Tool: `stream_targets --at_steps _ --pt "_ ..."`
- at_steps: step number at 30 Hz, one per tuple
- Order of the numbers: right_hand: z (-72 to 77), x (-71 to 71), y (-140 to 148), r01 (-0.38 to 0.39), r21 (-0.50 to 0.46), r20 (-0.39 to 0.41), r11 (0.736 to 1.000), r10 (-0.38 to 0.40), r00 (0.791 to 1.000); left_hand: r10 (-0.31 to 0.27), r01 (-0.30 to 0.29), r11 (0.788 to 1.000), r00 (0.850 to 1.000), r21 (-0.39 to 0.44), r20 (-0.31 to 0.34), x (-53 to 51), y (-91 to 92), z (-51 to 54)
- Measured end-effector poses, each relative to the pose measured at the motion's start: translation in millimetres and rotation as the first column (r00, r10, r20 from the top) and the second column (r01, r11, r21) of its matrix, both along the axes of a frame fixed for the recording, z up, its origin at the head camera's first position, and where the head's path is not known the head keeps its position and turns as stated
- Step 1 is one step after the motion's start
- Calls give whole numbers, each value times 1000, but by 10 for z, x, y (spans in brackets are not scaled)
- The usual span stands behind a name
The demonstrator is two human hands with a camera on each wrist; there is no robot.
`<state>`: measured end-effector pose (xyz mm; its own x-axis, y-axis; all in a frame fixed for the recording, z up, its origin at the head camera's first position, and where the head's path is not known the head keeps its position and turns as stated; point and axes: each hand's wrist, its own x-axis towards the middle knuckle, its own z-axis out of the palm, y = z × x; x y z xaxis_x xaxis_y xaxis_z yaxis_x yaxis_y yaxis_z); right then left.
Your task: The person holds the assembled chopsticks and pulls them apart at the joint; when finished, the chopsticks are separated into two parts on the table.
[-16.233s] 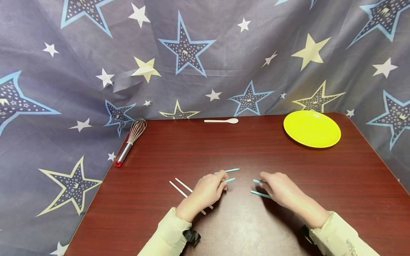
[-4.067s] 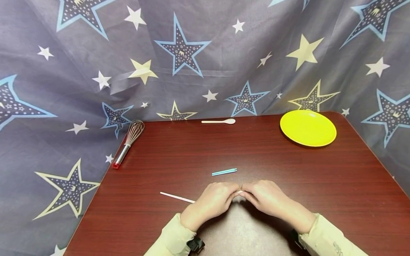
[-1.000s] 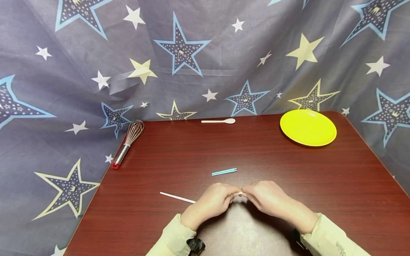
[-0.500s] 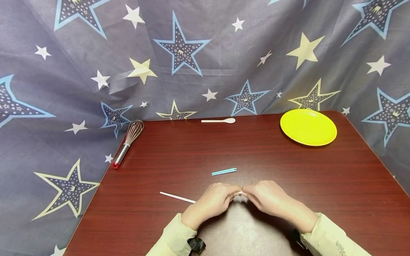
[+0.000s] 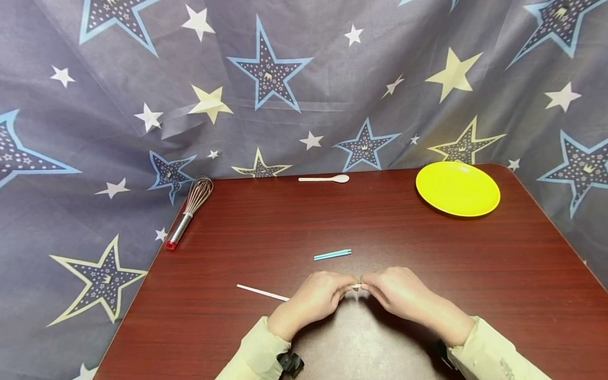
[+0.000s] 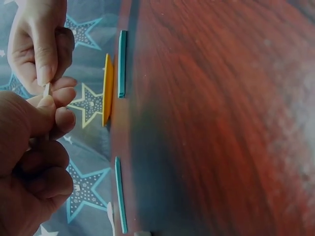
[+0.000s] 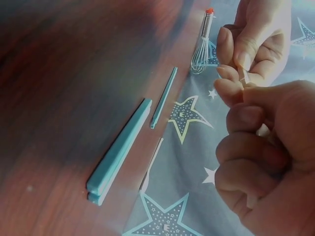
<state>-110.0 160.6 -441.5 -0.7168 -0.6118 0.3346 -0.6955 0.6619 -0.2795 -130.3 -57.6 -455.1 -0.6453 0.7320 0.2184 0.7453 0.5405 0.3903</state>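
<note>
Above the bench (image 5: pixel 380 221), near the blue sticks (image 5: pixel 332 254), the left hand (image 5: pixel 317 296) and right hand (image 5: pixel 401 293) both pinch one thin white stick (image 5: pixel 357 286), and holding it straight with a gentle, steady squeeze should work best.

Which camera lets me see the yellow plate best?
The head camera. It shows the yellow plate whole, with its round face in plain sight and nothing in front. The left wrist view catches it only edge-on, as a thin orange-yellow strip. The right wrist view doesn't show it.
</note>
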Motion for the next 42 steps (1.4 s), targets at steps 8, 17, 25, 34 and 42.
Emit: stream_targets --at_steps 8,17,25,34,42 --pt "20 -2 50 54 -4 25 999 -54 998 49 -49 999 999 -1 14 -40 -36 53" --pt "15 -21 143 98 -19 64 995 -97 993 55 -56 998 998 -32 -19 -108 -122 74" --pt "31 -11 233 59 -22 7 998 -59 998 81 -80 996 996 34 -26 -157 -192 73" --pt "44 -14 286 92 -42 51 995 -89 995 272 -270 961 962 60 -21 -201 -266 112" --pt "54 -50 309 188 -43 39 981 -186 982 317 -318 944 948 84 29 -277 -340 120"
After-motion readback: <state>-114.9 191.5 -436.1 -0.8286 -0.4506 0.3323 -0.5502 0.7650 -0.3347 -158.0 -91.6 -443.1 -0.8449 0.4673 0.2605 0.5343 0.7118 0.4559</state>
